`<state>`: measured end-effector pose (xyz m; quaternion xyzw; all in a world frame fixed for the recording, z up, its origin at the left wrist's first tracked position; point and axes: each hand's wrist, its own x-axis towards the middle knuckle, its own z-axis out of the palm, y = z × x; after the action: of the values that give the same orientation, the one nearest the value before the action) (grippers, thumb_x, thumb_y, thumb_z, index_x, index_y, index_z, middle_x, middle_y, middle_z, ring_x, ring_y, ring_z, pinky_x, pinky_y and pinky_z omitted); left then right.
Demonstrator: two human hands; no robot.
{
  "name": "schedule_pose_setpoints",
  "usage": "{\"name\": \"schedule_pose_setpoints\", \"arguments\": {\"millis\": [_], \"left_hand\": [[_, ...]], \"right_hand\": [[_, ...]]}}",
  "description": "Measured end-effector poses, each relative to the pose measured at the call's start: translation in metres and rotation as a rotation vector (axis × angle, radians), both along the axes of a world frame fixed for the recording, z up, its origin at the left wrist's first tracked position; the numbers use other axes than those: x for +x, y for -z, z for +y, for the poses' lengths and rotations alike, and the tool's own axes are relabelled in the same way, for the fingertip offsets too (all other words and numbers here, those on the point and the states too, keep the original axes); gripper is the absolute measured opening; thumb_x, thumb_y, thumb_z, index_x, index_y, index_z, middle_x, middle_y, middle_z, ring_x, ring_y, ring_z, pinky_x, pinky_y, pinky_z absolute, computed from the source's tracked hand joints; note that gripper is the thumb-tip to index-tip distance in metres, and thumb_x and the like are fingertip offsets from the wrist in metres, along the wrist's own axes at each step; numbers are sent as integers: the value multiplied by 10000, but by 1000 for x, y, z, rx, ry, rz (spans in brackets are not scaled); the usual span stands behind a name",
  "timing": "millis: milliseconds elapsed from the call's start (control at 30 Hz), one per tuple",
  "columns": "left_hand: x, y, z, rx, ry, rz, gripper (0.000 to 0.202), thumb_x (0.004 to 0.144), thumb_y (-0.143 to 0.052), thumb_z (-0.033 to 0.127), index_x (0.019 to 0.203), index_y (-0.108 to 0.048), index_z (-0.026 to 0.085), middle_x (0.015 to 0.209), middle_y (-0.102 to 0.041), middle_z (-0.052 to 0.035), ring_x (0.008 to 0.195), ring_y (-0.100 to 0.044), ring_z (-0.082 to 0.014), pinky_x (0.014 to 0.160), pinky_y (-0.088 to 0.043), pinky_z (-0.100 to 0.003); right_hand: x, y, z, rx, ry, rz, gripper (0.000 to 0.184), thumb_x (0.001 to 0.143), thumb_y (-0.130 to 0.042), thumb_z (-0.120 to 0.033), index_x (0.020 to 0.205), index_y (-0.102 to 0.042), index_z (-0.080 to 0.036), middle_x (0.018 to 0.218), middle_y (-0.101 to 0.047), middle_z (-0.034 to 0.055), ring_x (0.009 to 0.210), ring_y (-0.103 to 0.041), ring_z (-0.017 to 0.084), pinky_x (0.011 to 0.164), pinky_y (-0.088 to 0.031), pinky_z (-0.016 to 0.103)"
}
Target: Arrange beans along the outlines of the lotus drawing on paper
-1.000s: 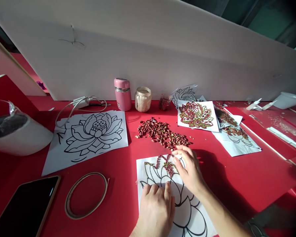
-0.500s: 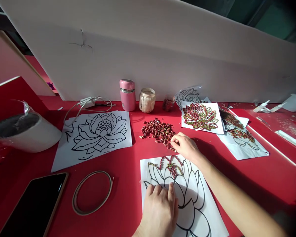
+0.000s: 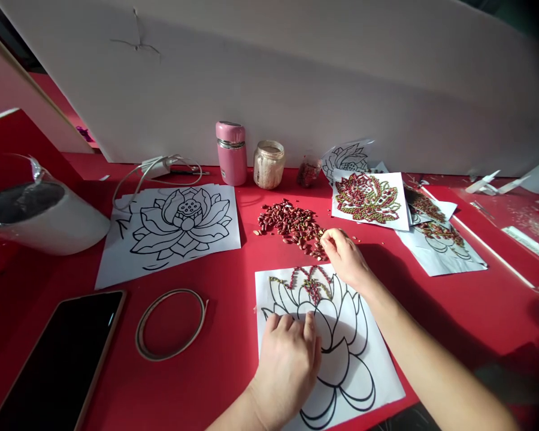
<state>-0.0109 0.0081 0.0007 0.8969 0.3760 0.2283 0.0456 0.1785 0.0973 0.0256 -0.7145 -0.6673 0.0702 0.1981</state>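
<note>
The left hand (image 3: 290,353) rested on the near lotus sheet (image 3: 336,366), fingers curled together. The right hand (image 3: 344,256), fingertips together (whether on anything, I couldn't tell), was at the right end of the far bean pile (image 3: 291,224).

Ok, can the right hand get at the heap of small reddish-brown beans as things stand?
Likely yes: the right hand is at the right edge of the heap, nothing visible blocks it, and the left hand lies clear on the white line-drawn paper.
</note>
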Motion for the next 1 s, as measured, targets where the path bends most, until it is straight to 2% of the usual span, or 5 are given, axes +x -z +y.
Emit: {"name": "schedule_pose_setpoints", "arguments": {"millis": [133,267,567,767,1000], "left_hand": [[0,1,0,0,3,-12,298,795,-462,204,1055,-558,97,618,-545,-23,577,-479,-174,547,-335,-326],[-1,2,-1,16,-3,-12,300,790,-464,203,1053,-560,95,619,-547,-26,573,-477,-174,549,-340,-330],[1,2,-1,22,-25,-15,290,779,-458,192,1032,-572,107,615,-555,-31,562,-485,-173,544,-356,-329],[1,0,-1,8,-27,-19,294,773,-462,187,1033,-570,105,619,-558,-33,566,-490,-174,551,-369,-331],[-1,0,-3,11,-26,-6,296,777,-466,204,1039,-562,106,623,-555,-25,570,-485,-175,548,-361,-333]], "right_hand": [[6,7,-12,40,23,42,175,847,-321,-265,822,-483,-202,863,-576,51,801,-539,146,704,-407,249],[5,8,-6,26,24,27,139,815,-398,-256,841,-527,-212,862,-581,31,764,-544,137,649,-407,237],[-7,-11,6,-126,-57,-124,137,763,-468,-243,676,-571,-222,764,-546,-10,603,-488,91,522,-299,217],[-9,-12,9,-185,-85,-200,158,765,-440,-223,674,-569,-222,764,-543,7,613,-485,114,523,-265,244],[-8,-11,1,-74,-46,-108,169,838,-346,-263,792,-501,-212,810,-552,26,698,-517,137,592,-364,253]]}}
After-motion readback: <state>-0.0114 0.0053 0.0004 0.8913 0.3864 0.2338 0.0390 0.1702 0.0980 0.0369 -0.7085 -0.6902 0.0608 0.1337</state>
